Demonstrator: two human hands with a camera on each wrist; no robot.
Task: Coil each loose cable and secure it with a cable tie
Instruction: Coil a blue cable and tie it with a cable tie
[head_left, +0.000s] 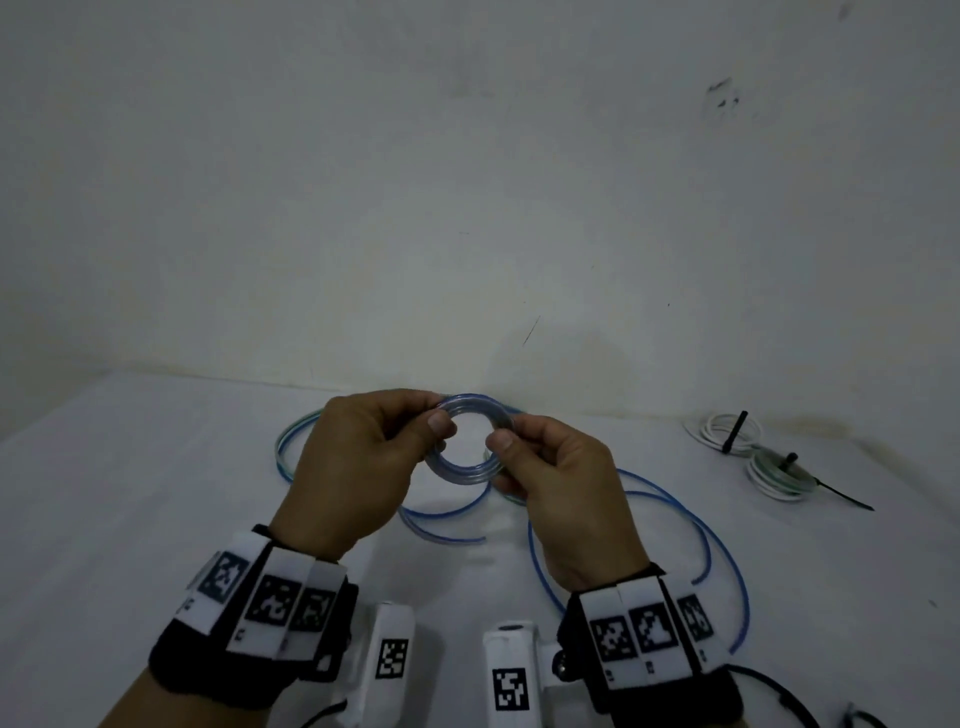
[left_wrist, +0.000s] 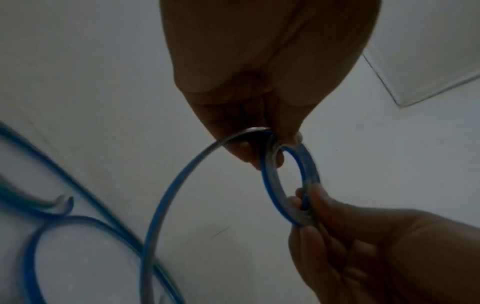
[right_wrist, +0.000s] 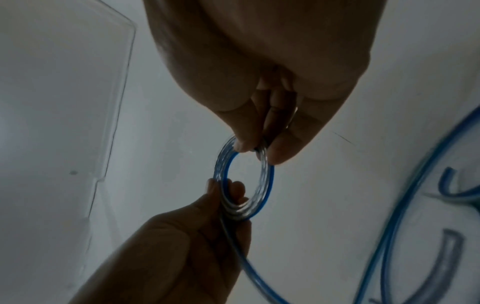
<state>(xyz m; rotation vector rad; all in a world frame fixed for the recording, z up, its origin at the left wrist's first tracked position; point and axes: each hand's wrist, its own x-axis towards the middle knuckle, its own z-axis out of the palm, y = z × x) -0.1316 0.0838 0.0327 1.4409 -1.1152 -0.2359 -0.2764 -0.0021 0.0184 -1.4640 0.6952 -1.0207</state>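
A small coil of clear-and-blue cable (head_left: 462, 475) is held up over the white table (head_left: 130, 493). My left hand (head_left: 440, 413) pinches its upper left side between thumb and fingers. My right hand (head_left: 506, 434) pinches its right side the same way. In the left wrist view the coil (left_wrist: 267, 185) hangs below the left hand (left_wrist: 270, 142), and its loose tail (left_wrist: 166, 195) curves down to the left. In the right wrist view the right hand (right_wrist: 257, 150) grips the top of the coil (right_wrist: 266, 185). The blue tail (head_left: 717, 545) loops across the table to the right.
A loose green-and-clear cable (head_left: 291, 441) lies behind my left hand. At the back right lie two coiled white cables (head_left: 724, 431) (head_left: 779, 475), each with a black cable tie (head_left: 732, 434) on it. A wall rises right behind the table.
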